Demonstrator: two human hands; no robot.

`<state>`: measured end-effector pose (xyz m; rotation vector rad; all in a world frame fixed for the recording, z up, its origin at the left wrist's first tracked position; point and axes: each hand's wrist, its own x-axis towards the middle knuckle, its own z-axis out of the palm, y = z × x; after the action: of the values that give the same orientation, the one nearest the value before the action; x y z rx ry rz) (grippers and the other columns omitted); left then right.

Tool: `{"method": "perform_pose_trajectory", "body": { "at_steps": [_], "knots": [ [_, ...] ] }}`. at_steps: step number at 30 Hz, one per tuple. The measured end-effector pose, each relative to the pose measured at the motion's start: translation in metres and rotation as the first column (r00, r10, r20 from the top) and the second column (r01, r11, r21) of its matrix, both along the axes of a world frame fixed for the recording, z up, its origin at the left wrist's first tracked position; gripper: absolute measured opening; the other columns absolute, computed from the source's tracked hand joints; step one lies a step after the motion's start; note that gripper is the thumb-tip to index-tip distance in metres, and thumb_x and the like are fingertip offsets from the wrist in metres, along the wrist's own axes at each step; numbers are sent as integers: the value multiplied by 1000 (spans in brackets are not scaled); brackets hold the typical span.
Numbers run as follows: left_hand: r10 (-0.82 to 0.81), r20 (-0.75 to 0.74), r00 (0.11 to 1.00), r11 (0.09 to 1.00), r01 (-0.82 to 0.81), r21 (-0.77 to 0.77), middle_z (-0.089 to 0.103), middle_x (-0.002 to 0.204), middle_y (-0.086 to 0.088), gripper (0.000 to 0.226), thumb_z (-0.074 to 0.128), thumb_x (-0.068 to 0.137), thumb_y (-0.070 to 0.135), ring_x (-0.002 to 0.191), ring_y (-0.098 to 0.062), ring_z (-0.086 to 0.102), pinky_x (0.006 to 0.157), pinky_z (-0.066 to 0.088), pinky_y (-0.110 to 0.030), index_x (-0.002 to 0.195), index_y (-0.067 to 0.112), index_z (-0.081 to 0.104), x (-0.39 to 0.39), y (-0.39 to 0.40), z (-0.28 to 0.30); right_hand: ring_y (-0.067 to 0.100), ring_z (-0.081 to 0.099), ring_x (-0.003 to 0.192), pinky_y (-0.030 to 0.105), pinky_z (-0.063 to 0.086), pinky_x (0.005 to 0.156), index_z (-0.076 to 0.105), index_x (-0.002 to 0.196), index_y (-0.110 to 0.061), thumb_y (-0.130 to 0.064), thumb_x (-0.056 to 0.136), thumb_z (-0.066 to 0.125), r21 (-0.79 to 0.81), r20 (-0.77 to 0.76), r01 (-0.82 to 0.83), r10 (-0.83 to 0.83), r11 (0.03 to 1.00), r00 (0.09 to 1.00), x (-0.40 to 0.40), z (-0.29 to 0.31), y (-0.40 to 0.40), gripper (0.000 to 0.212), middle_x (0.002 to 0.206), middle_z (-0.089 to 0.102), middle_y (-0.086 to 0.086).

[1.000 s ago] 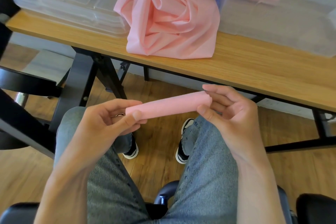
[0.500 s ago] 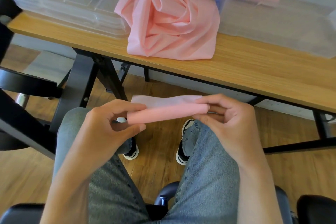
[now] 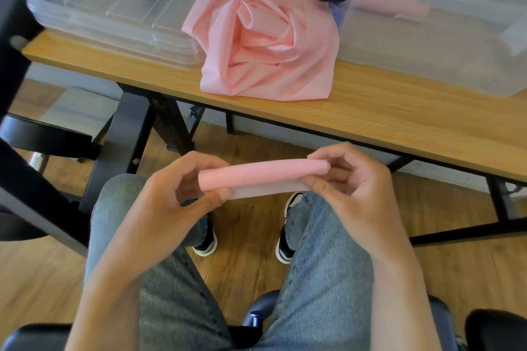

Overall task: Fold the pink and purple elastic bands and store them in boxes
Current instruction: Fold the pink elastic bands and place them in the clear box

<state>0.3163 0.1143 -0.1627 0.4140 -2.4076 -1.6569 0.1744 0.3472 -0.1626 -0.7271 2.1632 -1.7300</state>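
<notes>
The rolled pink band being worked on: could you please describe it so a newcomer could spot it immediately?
Look below the wooden table's front edge, above the person's knees. There the left hand and right hand hold a pink band; unlike the loose pink pile on the table, it is tightly rolled.

We count 1 rolled pink band point(image 3: 262, 177), gripped by 2 hands, left hand point(image 3: 171, 202) and right hand point(image 3: 356, 188). Beyond the grip: 1 pink band heap point(image 3: 265, 45), 2 clear boxes point(image 3: 445, 45), 1 table point(image 3: 399, 120). Below it: 2 shoes point(image 3: 288, 239).
</notes>
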Motion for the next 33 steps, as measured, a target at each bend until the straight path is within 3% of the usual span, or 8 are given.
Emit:
{"method": "perform_pose_trajectory", "body": {
  "at_steps": [4, 7, 10, 16, 19, 22, 27, 33],
  "knots": [
    [21, -91, 996, 990, -8, 141, 73, 114, 9, 40, 73, 81, 23, 108, -15, 71, 84, 60, -23, 120, 20, 66, -2, 2, 1, 24, 75, 97, 37, 62, 84, 76, 103, -20, 4, 81, 82, -161, 131, 46, -25, 986, 991, 1, 4, 0, 33, 104, 78, 4],
    [33, -106, 994, 976, -9, 216, 73, 114, 7, 39, 70, 82, 20, 109, -15, 70, 82, 59, -20, 121, 18, 66, -6, 5, 6, 24, 75, 101, 31, 62, 86, 76, 105, -13, -6, 79, 81, -239, 237, 77, -19, 968, 971, 1, 12, 2, 28, 107, 78, 7],
    [57, -95, 994, 972, -34, 231, 75, 111, 5, 35, 65, 85, 29, 107, -16, 72, 79, 62, -24, 118, 19, 71, -12, 5, 17, 25, 76, 102, 31, 63, 85, 76, 104, -6, -11, 83, 75, -256, 232, 86, -25, 963, 972, -2, 19, 6, 22, 105, 78, 8],
    [19, -62, 998, 998, -15, 66, 78, 109, 7, 44, 74, 80, 36, 100, -15, 75, 93, 60, -42, 122, 24, 71, -32, 0, 40, 20, 74, 109, 35, 60, 91, 76, 112, -16, -4, 85, 80, -198, 99, 81, -63, 977, 993, -21, 35, 16, 30, 113, 78, 3],
    [10, -80, 997, 1000, -9, 19, 78, 104, 9, 39, 79, 79, 34, 97, -10, 74, 89, 61, -30, 117, 26, 74, -48, 1, 51, 15, 74, 105, 25, 58, 84, 76, 109, -19, 2, 83, 80, -216, 52, 113, -104, 970, 993, -28, 43, 19, 33, 111, 79, -2],
    [8, -97, 995, 1000, -10, -18, 78, 99, 9, 31, 83, 81, 24, 91, -9, 74, 83, 60, -22, 111, 29, 74, -65, 0, 58, 15, 75, 104, 27, 60, 85, 77, 107, -20, 3, 82, 81, -213, 5, 153, -155, 965, 988, -37, 53, 22, 34, 109, 79, -3],
    [-34, -128, 991, 992, 18, -124, 77, 98, 7, 34, 82, 84, 29, 88, -9, 75, 82, 59, -24, 116, 26, 71, -100, 3, 71, 11, 75, 98, 20, 58, 78, 76, 108, -18, 1, 82, 82, -193, -67, 209, -225, 959, 972, -60, 67, 28, 32, 106, 79, -5],
    [-103, -125, 987, 938, 54, -343, 71, 95, 13, 29, 83, 86, 24, 80, -3, 66, 74, 53, -18, 111, 31, 70, -153, 4, 108, 5, 73, 97, 19, 58, 81, 75, 107, -23, -11, 83, 85, -139, -194, 283, -306, 949, 932, -96, 95, 33, 29, 106, 77, -9]
  ]
}}
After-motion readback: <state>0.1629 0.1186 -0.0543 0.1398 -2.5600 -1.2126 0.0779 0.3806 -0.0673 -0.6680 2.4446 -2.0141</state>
